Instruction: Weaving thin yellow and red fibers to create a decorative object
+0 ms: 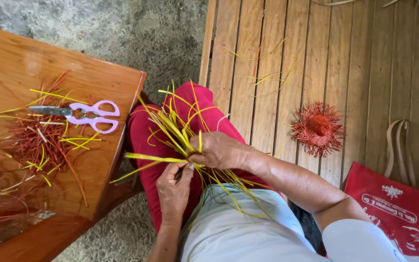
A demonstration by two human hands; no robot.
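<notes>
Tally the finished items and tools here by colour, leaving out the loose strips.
Pink: 1, the scissors on the wooden table
Red: 2, the woven piece on the bench and the bag
Total: 3

Yellow strips (180, 131), pink-handled scissors (81, 115), red woven piece (317, 128), red bag (394, 213) with white print, probably red trousers (146, 136).

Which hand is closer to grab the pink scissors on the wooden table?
Probably the left hand. It sits on the table's side of the lap, nearer the pink-handled scissors on the wooden table. The right hand is farther off, pinching the bundle of yellow straw strips.
</notes>
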